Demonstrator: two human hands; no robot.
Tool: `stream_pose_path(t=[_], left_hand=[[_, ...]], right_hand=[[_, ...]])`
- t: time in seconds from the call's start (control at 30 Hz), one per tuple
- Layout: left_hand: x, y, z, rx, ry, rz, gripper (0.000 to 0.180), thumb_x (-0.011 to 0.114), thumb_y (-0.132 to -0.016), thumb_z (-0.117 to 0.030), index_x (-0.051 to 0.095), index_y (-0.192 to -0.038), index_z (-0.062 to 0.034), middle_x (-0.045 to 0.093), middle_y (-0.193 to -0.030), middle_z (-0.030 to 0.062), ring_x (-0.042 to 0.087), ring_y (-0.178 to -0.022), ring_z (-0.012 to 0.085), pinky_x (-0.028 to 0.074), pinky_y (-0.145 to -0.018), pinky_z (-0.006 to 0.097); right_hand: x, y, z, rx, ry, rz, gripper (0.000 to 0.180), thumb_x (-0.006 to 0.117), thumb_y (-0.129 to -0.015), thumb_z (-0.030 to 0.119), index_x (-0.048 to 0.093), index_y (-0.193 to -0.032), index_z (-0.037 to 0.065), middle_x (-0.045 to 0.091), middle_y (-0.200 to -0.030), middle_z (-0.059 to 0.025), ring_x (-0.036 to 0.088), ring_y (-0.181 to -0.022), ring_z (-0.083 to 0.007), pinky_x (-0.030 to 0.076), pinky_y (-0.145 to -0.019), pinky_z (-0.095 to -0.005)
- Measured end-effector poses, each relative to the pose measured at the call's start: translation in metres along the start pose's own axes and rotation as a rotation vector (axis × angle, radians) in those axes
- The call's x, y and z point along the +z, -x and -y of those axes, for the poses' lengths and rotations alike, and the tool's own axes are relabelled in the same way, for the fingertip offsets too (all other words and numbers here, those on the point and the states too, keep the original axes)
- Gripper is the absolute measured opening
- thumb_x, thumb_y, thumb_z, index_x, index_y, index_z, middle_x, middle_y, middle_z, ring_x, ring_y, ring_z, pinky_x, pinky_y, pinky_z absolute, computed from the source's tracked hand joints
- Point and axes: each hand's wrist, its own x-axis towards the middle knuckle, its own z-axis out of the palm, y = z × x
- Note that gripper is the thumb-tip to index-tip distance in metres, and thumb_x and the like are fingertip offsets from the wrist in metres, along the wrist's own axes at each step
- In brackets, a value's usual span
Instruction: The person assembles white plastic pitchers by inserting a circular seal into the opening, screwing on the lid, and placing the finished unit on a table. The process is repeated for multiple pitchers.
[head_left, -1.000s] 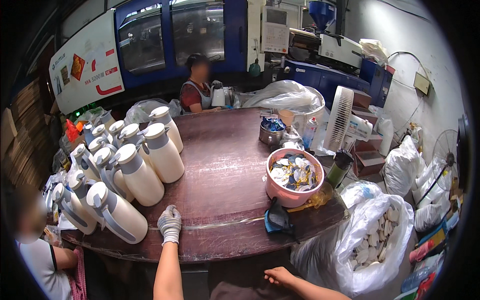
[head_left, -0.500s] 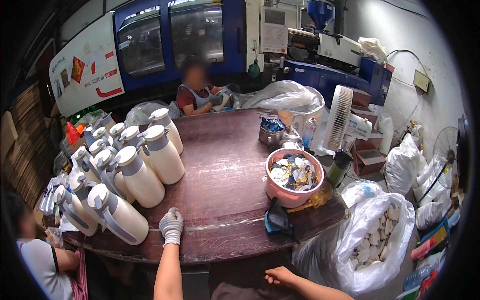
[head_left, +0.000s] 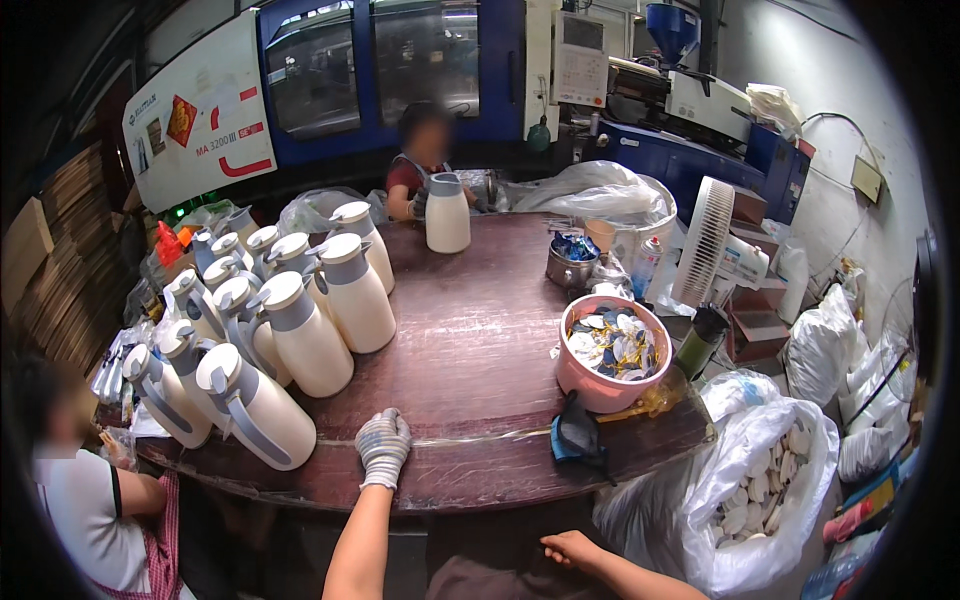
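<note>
The nearest white jug (head_left: pixel 255 405) lies tipped on the brown table (head_left: pixel 470 340), at the front left. Its long side runs from its grey cap and handle, up and to the left, down to its fat bottom on the right. That bottom end points toward the left hand (head_left: pixel 383 447).

The left hand wears a grey knit glove. It rests flat on the table near the front edge, just to the right of the jug and not touching it. Its fingers are loosely curled on the wood and hold nothing. The jug is to the left of those fingers.

The right hand (head_left: pixel 570 547) is bare. It sits low, below the table edge, well apart from the jug, with fingers loose and nothing in them. So the left hand is the nearer one.

More white jugs (head_left: pixel 300 290) stand behind. A pink bowl (head_left: pixel 612 350) of small bits sits to the right. Across the table, another person holds one jug (head_left: pixel 447 213).
</note>
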Motion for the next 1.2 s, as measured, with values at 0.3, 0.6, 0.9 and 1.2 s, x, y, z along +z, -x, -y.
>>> stream_pose_path(t=[0.3,0.6,0.9,1.2], left_hand=[[0.005,0.0,0.008,0.004,0.018,0.011,0.017,0.057,-0.087,-0.025,0.067,-0.094,-0.0126,0.068,-0.086,0.0135,0.065,-0.079,0.0324,0.051,-0.074,0.044],[0.003,-0.004,0.006,-0.085,0.111,0.024,0.021,0.055,-0.088,-0.026,0.067,-0.095,-0.0107,0.069,-0.091,0.0155,0.065,-0.084,0.0342,0.051,-0.078,0.044],[0.004,-0.006,0.006,-0.094,0.115,0.04,0.02,0.056,-0.088,-0.026,0.068,-0.095,-0.0111,0.069,-0.091,0.0148,0.066,-0.085,0.0337,0.051,-0.079,0.044],[0.007,-0.005,0.007,-0.075,0.092,0.035,0.02,0.056,-0.088,-0.026,0.068,-0.095,-0.0119,0.069,-0.091,0.0146,0.066,-0.084,0.0331,0.051,-0.078,0.044]], right_hand=[[0.031,0.053,0.069,-0.603,0.683,0.064,0.034,0.061,-0.091,0.04,0.068,-0.092,0.007,0.068,-0.079,-0.0098,0.068,-0.074,-0.0242,0.052,-0.069,-0.0359],[0.024,0.057,0.342,-1.531,1.092,-0.982,0.055,0.073,-0.078,0.032,0.053,-0.123,0.008,0.043,-0.139,-0.0236,0.046,-0.124,-0.0403,0.036,-0.103,-0.0466],[0.015,0.032,0.374,-1.248,1.11,-1.05,0.06,0.075,-0.071,0.054,0.066,-0.104,0.005,0.051,-0.13,-0.0241,0.061,-0.104,-0.0371,0.052,-0.083,-0.0414],[0.019,0.058,0.333,-1.558,1.018,-0.986,0.047,0.082,-0.065,0.042,0.066,-0.085,0.003,0.05,-0.132,-0.0271,0.06,-0.105,-0.0391,0.052,-0.084,-0.0429]])
